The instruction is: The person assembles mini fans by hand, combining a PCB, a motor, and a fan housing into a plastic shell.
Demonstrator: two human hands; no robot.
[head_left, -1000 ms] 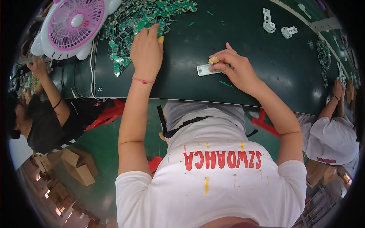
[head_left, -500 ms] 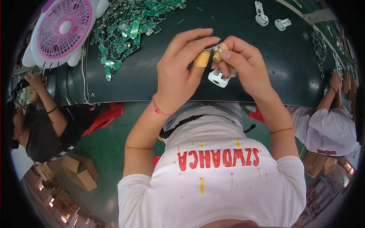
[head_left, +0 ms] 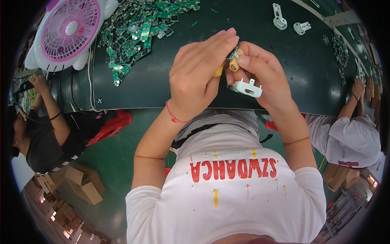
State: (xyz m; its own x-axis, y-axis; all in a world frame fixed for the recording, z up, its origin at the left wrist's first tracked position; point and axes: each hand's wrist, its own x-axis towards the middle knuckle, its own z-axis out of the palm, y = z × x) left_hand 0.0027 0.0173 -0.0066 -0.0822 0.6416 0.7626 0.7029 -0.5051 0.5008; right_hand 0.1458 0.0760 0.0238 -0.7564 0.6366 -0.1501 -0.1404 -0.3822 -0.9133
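Observation:
Over the dark work table my two hands meet. My left hand [head_left: 194,73] has its fingers straight and pressed together over a thumb in a yellow finger cover [head_left: 218,71]. Between the hands shows the edge of a small green circuit board [head_left: 232,53], mostly hidden by my left fingers. My right hand [head_left: 266,73] pinches at the board's right side, a crumpled yellow cover [head_left: 235,64] on one fingertip. A white plastic housing [head_left: 248,88] with a slot and upright pegs is held in its lower fingers.
Loose green circuit boards [head_left: 130,40] are heaped at the left, beside a pink and white fan [head_left: 71,30]. Two white plastic parts, a longer one [head_left: 279,17] and a shorter one [head_left: 301,27], lie far right. Co-workers sit at both sides, one in black [head_left: 48,140], one in grey [head_left: 351,136].
My left hand has rolled over, its fingers now covering the thumb and most of the board. The white housing has turned and shifted slightly right in my right hand.

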